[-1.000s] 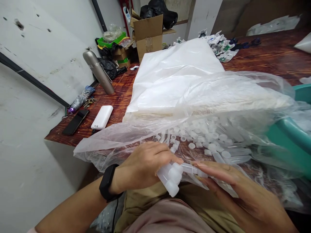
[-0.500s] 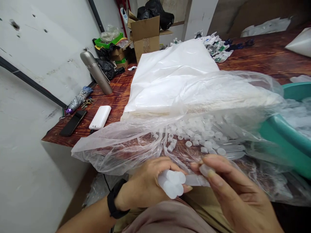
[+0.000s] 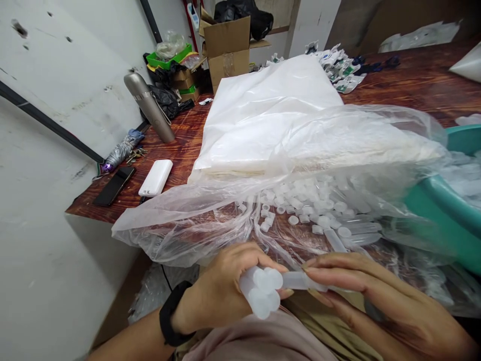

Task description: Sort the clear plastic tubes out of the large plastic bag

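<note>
My left hand [image 3: 221, 283] is wrapped round several translucent white plastic tubes [image 3: 263, 291], their rounded ends towards me. One more tube [image 3: 294, 281] sticks out sideways from its thumb and fingers to the right. At that tube's far end, my right hand [image 3: 391, 296] has its fingers and thumb on either side of a translucent cap [image 3: 316, 285]. The fingers partly hide the cap. Just beyond the hands lies a heap of small loose caps [image 3: 293, 205] under clear plastic film, with a few loose tubes [image 3: 363, 228] at its right.
A clear plastic bag [image 3: 161, 235] spreads over the table's near edge, with large white sheeting [image 3: 263, 120] behind. At the right stands a teal tub [image 3: 436, 200] of translucent pieces. A steel flask [image 3: 150, 108], power bank [image 3: 156, 178], phone [image 3: 114, 185] and carton [image 3: 227, 50] are further off.
My right hand has shifted from pinching the cap at its fingertips to straighter fingers along the cap and tube end. The cap now lies in line with the tube.
</note>
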A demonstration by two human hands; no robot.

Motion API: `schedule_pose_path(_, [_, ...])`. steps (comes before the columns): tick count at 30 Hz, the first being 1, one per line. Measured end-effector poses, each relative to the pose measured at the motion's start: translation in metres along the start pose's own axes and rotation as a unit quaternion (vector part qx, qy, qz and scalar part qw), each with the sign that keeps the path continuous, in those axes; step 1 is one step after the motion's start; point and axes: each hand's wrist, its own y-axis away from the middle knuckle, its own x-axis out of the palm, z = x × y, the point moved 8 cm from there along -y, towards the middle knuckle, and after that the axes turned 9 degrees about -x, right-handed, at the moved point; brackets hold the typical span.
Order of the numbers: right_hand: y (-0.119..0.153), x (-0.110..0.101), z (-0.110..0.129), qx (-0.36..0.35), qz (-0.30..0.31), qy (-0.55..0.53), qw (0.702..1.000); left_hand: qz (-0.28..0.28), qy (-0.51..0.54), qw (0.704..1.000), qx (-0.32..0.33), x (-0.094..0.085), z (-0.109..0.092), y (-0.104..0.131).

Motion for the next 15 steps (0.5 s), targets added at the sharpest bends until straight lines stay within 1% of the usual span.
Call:
schedule_pose_path(2, [0.002,-0.002,0.0,0.008,-0.012,-0.002,1.0,0.003,-0.031,0.999,0.021,0.002,-0.002,0.002])
schedule_pose_path(5, [0.001,-0.005,0.004,0.0,-0.031,-0.008,0.999,0.013,-0.061,0.998,0.027,0.004,-0.002,0.004])
schedule_pose_path(9, [0.006,-0.001,0.007,-0.022,-0.006,-0.01,1.0,0.029,-0.048,0.998,0.011,0.006,-0.001,0.005])
schedule_pose_path(11, [0.012,0.003,0.008,-0.037,0.008,0.001,0.999,0.028,-0.061,0.998,0.012,0.007,-0.001,0.005])
schedule_pose_path(13, [0.019,0.009,0.009,-0.046,0.02,0.02,0.999,0.01,-0.107,0.993,0.056,0.008,-0.007,0.007])
schedule_pose_path(15, [0.025,0.015,0.006,-0.022,0.016,0.035,0.999,-0.018,-0.182,0.975,0.125,0.009,-0.016,0.01])
